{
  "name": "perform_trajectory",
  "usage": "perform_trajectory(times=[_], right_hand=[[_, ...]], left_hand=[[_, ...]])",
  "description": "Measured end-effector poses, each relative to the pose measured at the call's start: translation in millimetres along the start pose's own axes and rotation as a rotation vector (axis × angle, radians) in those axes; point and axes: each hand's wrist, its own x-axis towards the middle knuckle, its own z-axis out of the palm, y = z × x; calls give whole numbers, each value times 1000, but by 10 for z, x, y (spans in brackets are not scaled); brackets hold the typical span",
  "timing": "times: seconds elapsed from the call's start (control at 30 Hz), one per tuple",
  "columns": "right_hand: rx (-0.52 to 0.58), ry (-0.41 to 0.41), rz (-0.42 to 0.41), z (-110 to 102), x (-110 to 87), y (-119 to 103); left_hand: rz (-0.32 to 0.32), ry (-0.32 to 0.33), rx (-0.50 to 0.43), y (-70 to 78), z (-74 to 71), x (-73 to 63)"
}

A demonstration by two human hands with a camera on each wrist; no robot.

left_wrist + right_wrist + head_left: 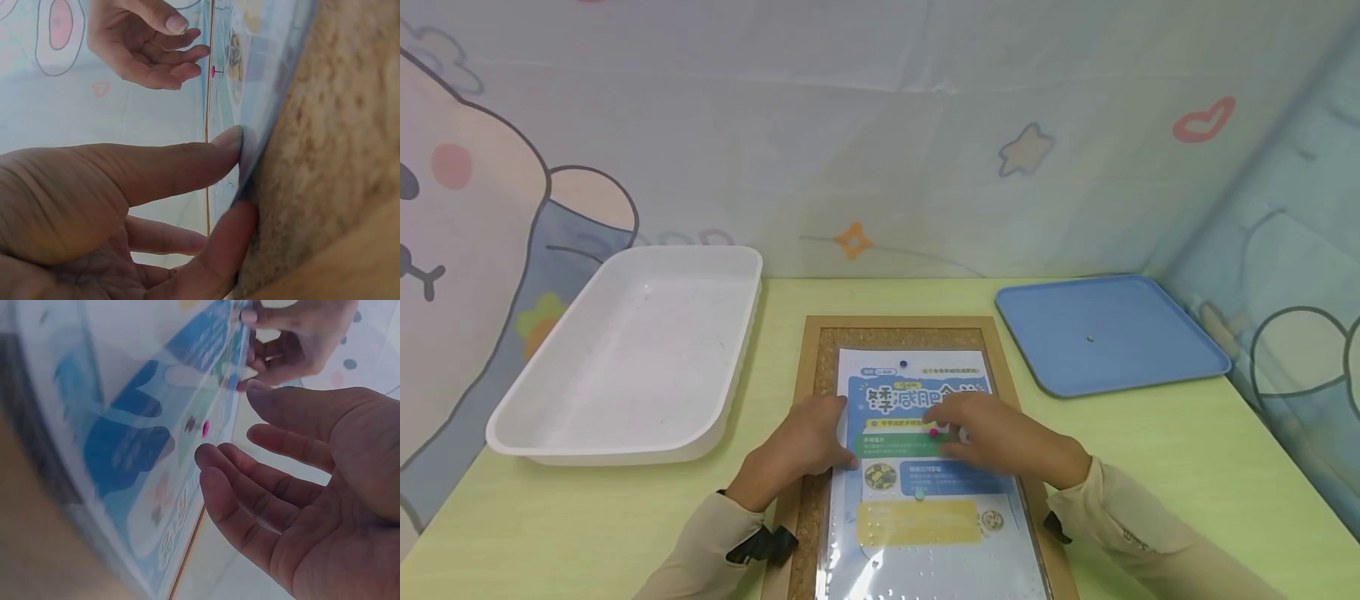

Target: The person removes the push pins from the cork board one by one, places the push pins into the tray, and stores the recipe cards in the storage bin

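Note:
A printed poster in a clear plastic sleeve (pixel 917 567) lies on a wood-framed cork board (pixel 910 337). My left hand (pixel 808 437) pinches the sleeve's left edge between thumb and finger; in the left wrist view that edge stands slightly off the cork. Over the poster, my right hand (pixel 988 433) has loosely bent, parted fingers and holds nothing. A pink push pin (pixel 205 429) sticks up from the poster close to those fingertips, without touching them. Above it on the poster is a blue push pin (pixel 903 364), and lower down sits a pale green one (pixel 920 494).
To the left stands a deep white tray (pixel 640 350). A flat blue tray (pixel 1112 333) lies at the back right with one tiny object (pixel 1090 338) on it. A printed cloth backdrop (pixel 880 167) closes off the table's far side.

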Motion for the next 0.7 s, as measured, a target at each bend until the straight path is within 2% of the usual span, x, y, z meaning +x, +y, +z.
perform_trajectory(times=[0.17,0.4,0.7], right_hand=[[50,-34,-10,49,22,-93],[117,-67,-59,61,60,-198],[191,-111,-77,131,38,-215]], left_hand=[[4,1,-3,4,-1,-2],[56,26,-20,-24,-24,9],[79,32,-48,-40,8,-13]])
